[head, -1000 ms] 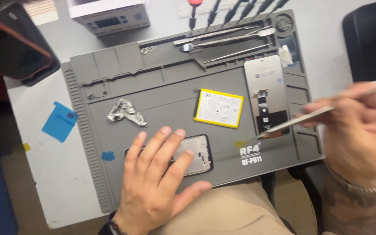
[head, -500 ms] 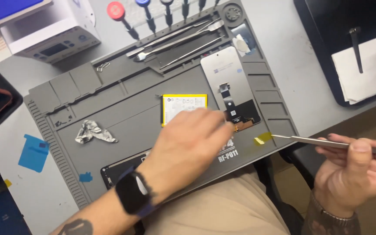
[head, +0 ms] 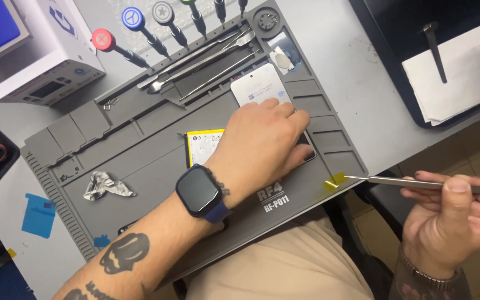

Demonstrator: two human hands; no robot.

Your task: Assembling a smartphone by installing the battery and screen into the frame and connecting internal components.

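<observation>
Your left hand (head: pixel 265 139) lies flat and open, palm down, on the opened phone (head: pixel 259 89), covering its lower half, while the pale upper half pokes out beyond your fingertips. Just behind your wrist, beside the dark smartwatch (head: pixel 198 190), the yellow-edged battery (head: pixel 204 147) rests on the grey repair mat (head: pixel 140 161). Further back along your forearm sits a crumpled scrap of foil (head: pixel 106 186). Your right hand (head: pixel 454 222) is off the mat's near edge, thumb and fingers closed around metal tweezers (head: pixel 418 182), and the tips pinch a small piece of yellow tape (head: pixel 333 182) that hovers right at the mat's corner, well apart from your left hand. Beyond your left fingertips, spudgers and spare tweezers (head: pixel 201 64) lie in the mat's tray, with a row of colour-capped screwdrivers (head: pixel 145 30) beyond them.
</observation>
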